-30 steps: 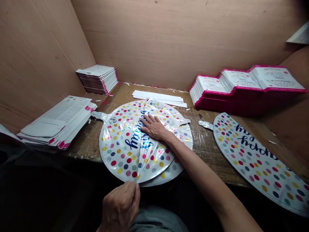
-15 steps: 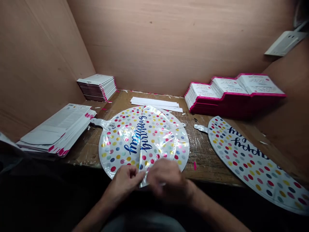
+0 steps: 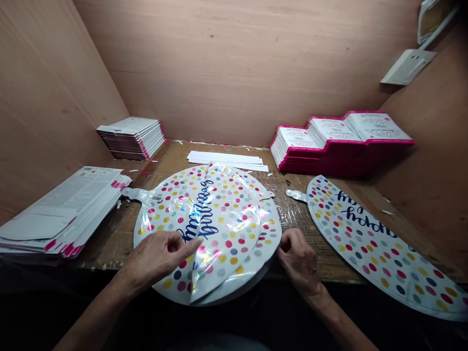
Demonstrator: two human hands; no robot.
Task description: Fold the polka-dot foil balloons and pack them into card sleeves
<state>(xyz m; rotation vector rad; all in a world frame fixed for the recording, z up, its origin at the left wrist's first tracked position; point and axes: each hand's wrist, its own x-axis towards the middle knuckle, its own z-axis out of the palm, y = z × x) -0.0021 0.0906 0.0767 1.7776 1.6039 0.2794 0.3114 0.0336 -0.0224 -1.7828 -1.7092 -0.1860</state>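
Note:
Flat, white foil balloons (image 3: 226, 229) with coloured dots and blue lettering lie stacked at the front table edge. The top one is folded over, its straight edge running down the middle. Loosely curled, my left hand (image 3: 157, 256) rests on the left part of the stack, its thumb tip at the fold edge; its other fingertips are hidden. My right hand (image 3: 298, 258) is closed in a pinch at the right rim of the stack, where the lower layers hang slightly apart. Another dotted foil balloon (image 3: 369, 243), folded in half, lies to the right, untouched.
White folded cards (image 3: 66, 204) with pink edges are piled at left, with a second stack (image 3: 133, 131) behind. Stepped pink-edged card stacks (image 3: 329, 151) stand at back right. Paper strips (image 3: 226, 158) lie at the back. Wooden panels (image 3: 219, 68) enclose the table; a socket (image 3: 407, 68) hangs at right.
My left hand has moved left and up onto the balloon. My right hand has left the bottom of the fold for the right rim. The view has shifted slightly.

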